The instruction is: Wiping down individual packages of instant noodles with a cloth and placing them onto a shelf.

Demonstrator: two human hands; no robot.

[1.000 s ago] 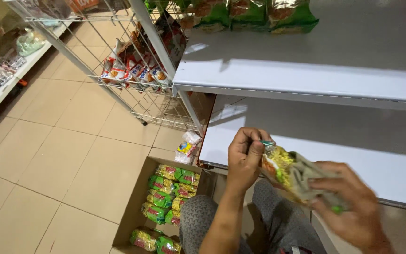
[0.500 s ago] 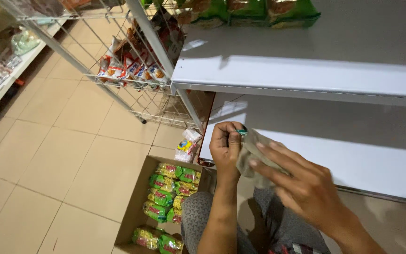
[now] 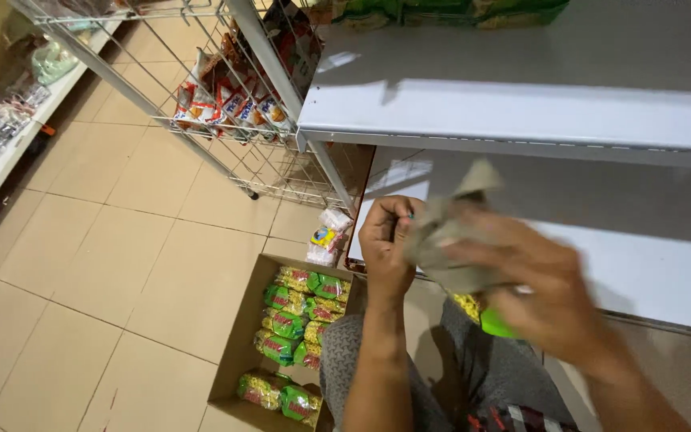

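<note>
White shelves (image 3: 521, 112) stand bare in front of the crouching person, with open tiled floor (image 3: 121, 240) to the left. A cardboard box (image 3: 237, 336) of green noodle packets sits by the knee. The right hand (image 3: 549, 296) presses a grey cloth (image 3: 441, 232) over a noodle packet (image 3: 481, 314), whose long axis slants down to the right. The left hand (image 3: 385, 244) pinches the packet's upper end, fingers clenched.
</note>
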